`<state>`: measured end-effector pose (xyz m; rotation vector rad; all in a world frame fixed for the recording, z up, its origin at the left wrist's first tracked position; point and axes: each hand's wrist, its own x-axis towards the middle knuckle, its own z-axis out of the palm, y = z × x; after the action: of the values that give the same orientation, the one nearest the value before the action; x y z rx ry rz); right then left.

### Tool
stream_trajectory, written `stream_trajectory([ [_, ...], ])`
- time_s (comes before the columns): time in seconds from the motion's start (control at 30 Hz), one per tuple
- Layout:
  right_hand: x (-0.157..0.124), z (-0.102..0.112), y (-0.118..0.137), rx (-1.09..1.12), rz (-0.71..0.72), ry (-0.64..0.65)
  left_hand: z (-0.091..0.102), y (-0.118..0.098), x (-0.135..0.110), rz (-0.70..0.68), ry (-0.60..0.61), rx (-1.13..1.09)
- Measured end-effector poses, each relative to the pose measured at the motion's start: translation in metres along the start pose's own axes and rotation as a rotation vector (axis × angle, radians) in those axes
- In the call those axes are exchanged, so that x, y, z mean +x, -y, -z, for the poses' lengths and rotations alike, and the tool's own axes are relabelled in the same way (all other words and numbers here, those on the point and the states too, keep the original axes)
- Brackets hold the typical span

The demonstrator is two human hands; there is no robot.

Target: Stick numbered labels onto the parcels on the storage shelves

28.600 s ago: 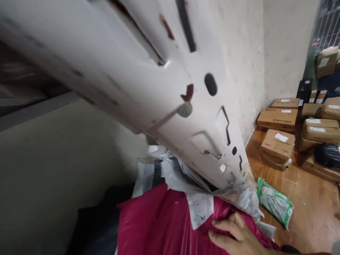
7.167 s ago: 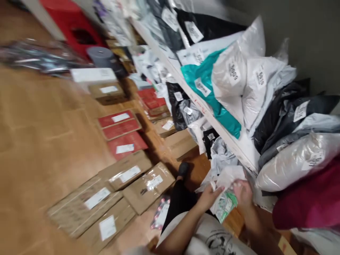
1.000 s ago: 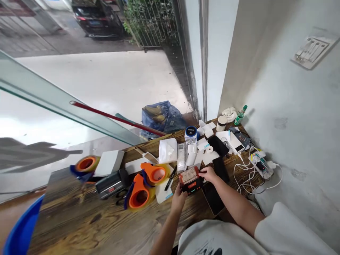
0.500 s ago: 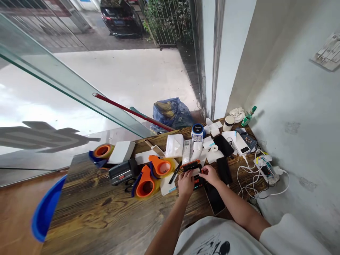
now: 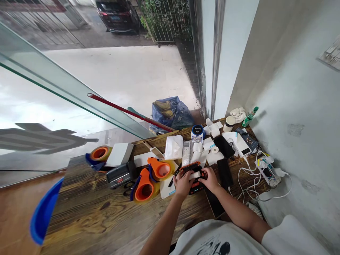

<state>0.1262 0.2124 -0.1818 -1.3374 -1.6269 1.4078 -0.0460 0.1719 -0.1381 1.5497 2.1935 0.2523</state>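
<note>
Both my hands are closed on a small black and orange handheld device (image 5: 193,173) with a white strip on top, held just above the wooden table (image 5: 101,216). My left hand (image 5: 182,184) grips its left side. My right hand (image 5: 211,179) grips its right side, fingers curled over the top. Right beside the device lie two orange tape dispensers (image 5: 150,179), a black marker (image 5: 174,174) and a white card. A dark phone (image 5: 225,173) lies just right of my right hand.
A black label printer (image 5: 120,174), a white box (image 5: 119,154), another orange tape roll (image 5: 98,153), paper rolls, a blue-topped speaker (image 5: 197,133), a cup, a green bottle (image 5: 249,116) and a power strip with white cables (image 5: 267,171) crowd the table. A blue curved object (image 5: 44,212) is at left.
The device was lifted with its label side up a second ago; now it is lower and both hands close over it. The view has swung slightly.
</note>
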Motion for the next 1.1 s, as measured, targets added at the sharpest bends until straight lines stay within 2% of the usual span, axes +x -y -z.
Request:
stream_trajectory([
  [0.13, -0.009, -0.008, 0.017, 0.017, 0.093, 0.040, -0.001, 0.014, -0.019, -0.033, -0.026, -0.041],
  [0.23, -0.012, -0.018, 0.033, 0.004, 0.140, 0.065, -0.004, 0.021, -0.024, -0.080, -0.028, -0.065],
  [0.33, -0.013, -0.012, 0.041, -0.046, 0.121, 0.013, -0.004, 0.023, -0.022, -0.133, -0.039, -0.082],
  [0.4, -0.014, 0.010, 0.039, -0.107, 0.071, -0.091, -0.002, 0.024, -0.019, -0.174, -0.054, -0.086],
  [0.53, -0.016, 0.079, 0.023, -0.281, -0.084, -0.351, 0.002, 0.020, -0.016, -0.226, -0.111, -0.077],
  [0.63, -0.013, 0.122, 0.006, -0.402, -0.201, -0.411, 0.000, 0.012, -0.018, -0.243, -0.181, -0.074],
  [0.73, -0.011, 0.141, -0.003, -0.489, -0.278, -0.404, -0.003, 0.005, -0.021, -0.245, -0.263, -0.081],
  [0.83, -0.007, 0.141, 0.005, -0.563, -0.256, -0.450, -0.001, 0.003, -0.024, -0.236, -0.332, -0.103],
  [0.9, 0.005, 0.132, 0.020, -0.577, -0.140, -0.467, 0.002, 0.002, -0.028, -0.234, -0.361, -0.129],
  [0.97, 0.025, 0.117, 0.039, -0.505, -0.032, -0.400, 0.005, -0.001, -0.033, -0.239, -0.383, -0.161],
  [1.03, 0.050, 0.101, 0.058, -0.349, -0.080, -0.306, 0.008, -0.006, -0.040, -0.253, -0.400, -0.195],
  [1.1, 0.072, 0.090, 0.071, -0.273, -0.129, -0.285, 0.011, -0.013, -0.048, -0.274, -0.411, -0.228],
])
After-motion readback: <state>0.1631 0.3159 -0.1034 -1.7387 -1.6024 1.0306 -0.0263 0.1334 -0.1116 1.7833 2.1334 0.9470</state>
